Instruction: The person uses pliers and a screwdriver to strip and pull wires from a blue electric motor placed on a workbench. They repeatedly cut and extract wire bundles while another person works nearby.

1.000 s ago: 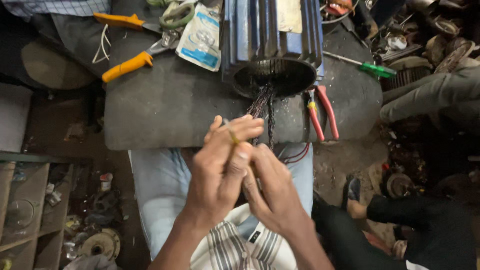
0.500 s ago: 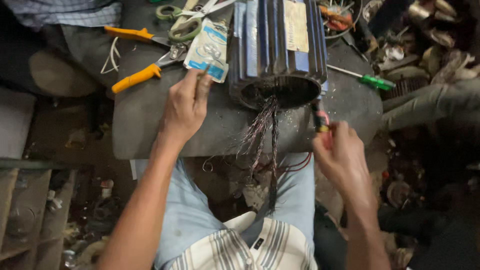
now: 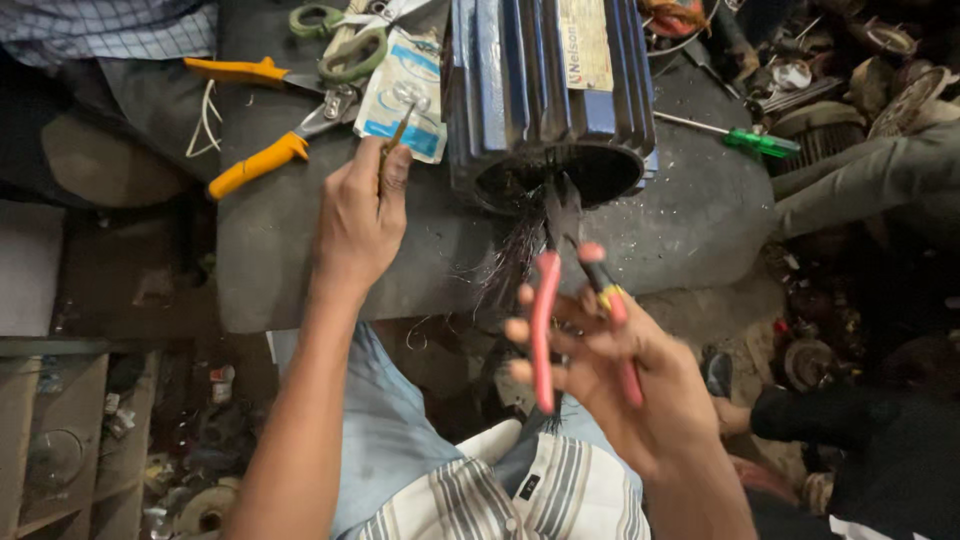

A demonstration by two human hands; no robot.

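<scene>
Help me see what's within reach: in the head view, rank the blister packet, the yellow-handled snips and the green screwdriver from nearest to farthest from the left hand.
From the left hand:
1. Blister packet, just above the fingertips on the bench.
2. Yellow-handled snips, to the hand's left.
3. Green screwdriver, far right, beyond the blue motor housing.

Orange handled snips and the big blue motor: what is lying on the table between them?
In the head view, a white and blue packet lies between the orange handled snips and blue motor. The left hand hovers there too.
</scene>
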